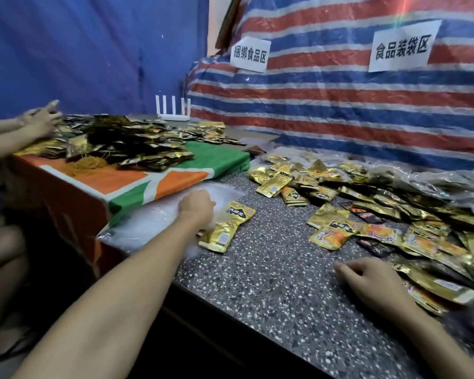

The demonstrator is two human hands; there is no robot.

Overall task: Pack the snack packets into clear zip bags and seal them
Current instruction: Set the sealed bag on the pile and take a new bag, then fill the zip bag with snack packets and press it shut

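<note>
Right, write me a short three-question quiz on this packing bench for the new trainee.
1. True or false: the right hand is holding something.
2. Where are the clear zip bags relative to the left hand? A) under it B) far off to its right C) above it on the wall
3. Fill in: the big pile of snack packets lies on the person's ___ side.
Key: 1 false; 2 A; 3 right.
</note>
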